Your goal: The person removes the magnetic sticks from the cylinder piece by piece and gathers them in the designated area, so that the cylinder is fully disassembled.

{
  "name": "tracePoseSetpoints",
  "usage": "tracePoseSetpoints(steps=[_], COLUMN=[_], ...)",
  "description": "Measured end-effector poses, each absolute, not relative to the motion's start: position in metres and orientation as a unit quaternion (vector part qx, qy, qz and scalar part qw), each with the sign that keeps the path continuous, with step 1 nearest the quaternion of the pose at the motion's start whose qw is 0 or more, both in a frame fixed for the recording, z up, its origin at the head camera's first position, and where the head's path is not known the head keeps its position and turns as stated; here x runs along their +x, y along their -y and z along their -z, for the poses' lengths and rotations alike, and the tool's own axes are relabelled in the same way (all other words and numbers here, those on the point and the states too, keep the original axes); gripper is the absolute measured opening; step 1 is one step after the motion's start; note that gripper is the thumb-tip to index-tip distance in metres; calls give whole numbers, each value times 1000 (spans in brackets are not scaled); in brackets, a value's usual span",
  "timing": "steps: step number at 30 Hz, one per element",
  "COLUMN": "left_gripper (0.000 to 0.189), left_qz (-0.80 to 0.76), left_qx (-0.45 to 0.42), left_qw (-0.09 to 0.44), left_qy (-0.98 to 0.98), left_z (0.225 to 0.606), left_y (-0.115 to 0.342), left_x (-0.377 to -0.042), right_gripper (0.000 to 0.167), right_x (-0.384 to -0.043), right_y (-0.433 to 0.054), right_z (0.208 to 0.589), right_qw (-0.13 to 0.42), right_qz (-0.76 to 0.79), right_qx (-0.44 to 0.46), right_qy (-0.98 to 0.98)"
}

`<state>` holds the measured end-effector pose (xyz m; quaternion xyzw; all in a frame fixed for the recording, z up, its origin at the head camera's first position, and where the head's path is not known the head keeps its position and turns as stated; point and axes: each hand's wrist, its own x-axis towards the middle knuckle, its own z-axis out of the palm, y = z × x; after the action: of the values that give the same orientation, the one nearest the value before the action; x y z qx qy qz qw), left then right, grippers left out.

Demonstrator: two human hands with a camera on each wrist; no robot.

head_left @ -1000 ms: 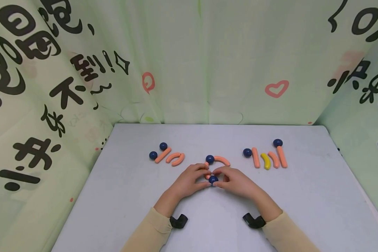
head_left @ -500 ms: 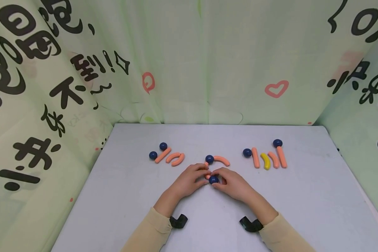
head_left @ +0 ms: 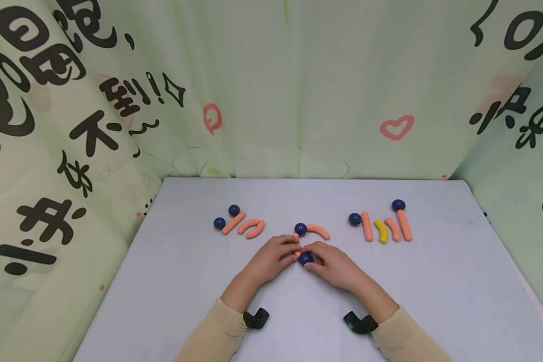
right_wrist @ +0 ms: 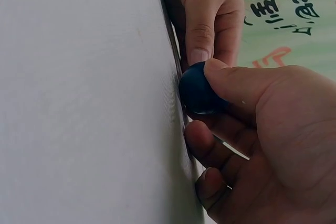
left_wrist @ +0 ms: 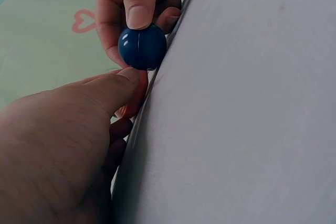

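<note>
In the head view my right hand [head_left: 337,264] pinches a glossy dark blue ball [head_left: 305,258] between thumb and fingers, near the table surface. My left hand [head_left: 271,257] is just left of it, its thumb and fingers pinching an orange-pink sausage-shaped piece [left_wrist: 137,95] right against the ball. Much of that piece is hidden by the fingers. In the right wrist view the right thumb presses the ball [right_wrist: 202,90], with the left thumb tip at its far side. Just beyond the hands lie another blue ball [head_left: 300,229] and a curved pink piece [head_left: 318,231].
On the table [head_left: 208,301], a group at the left has blue balls [head_left: 219,223], a straight pink stick [head_left: 233,222] and curved pieces [head_left: 255,230]. Towards the right lie more balls [head_left: 355,219], pink sticks [head_left: 367,226] and a yellow curved piece [head_left: 381,232]. A printed curtain [head_left: 298,100] encloses the table.
My right hand has shifted slightly left, its thumb now in front of the blue ball. The left thumb has drawn back from the ball to the pink piece. The other pieces stay put.
</note>
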<state>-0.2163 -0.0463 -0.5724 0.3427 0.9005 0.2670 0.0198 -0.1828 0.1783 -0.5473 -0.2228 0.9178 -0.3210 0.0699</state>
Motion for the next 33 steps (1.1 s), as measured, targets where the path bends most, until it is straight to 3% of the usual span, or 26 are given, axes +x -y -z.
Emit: tracePoseSetpoints(steps=[22, 33], left_gripper=[28, 28], left_qz=[-275, -273], left_qx=[336, 326], left_qw=[17, 20], left_qy=[-901, -905], left_z=[572, 573], left_y=[44, 44], left_x=[-216, -215], right_gripper=[30, 41], right_x=[-185, -198], right_y=[-182, -213], right_z=[546, 532], right_qw=[86, 43], right_qz=[325, 341], right_qx=[-225, -137], right_qy=[-914, -929])
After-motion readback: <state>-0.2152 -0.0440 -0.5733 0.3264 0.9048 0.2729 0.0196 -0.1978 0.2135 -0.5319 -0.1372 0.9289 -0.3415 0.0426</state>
